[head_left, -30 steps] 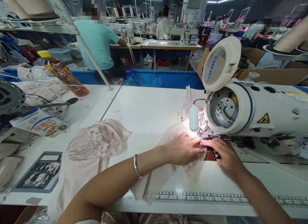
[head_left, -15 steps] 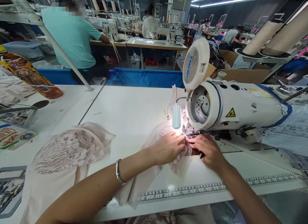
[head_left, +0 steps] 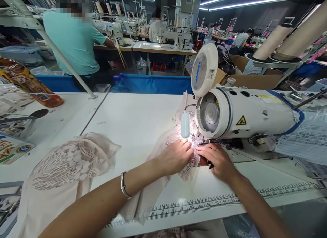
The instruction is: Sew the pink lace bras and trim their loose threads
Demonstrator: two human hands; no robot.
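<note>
A pale pink lace fabric piece (head_left: 187, 172) lies under the needle area of a white sewing machine (head_left: 255, 112), lit by a small lamp (head_left: 185, 123). My left hand (head_left: 176, 157), bent at the fingers, grips and presses the lace just left of the needle. From the right, my right hand (head_left: 219, 161) has its fingertips together on the fabric's edge, close to the left fingertips. The needle and the exact pinch are lost in glare. The machine's round end cover (head_left: 204, 70) stands swung up, exposing the disc (head_left: 212, 112) inside.
Another lace piece (head_left: 68, 161) lies on the white table at left. A bottle (head_left: 30, 83) lies beyond it. A ruler strip (head_left: 194, 206) runs along the front edge. Thread cones (head_left: 273, 43) stand at right. A co-worker in a turquoise shirt (head_left: 71, 43) sits ahead.
The disc inside the machine's end, sharp with visible parts before, now looks smeared as if turning. My hands keep their hold on the lace, barely moved. The whole view has shifted slightly.
</note>
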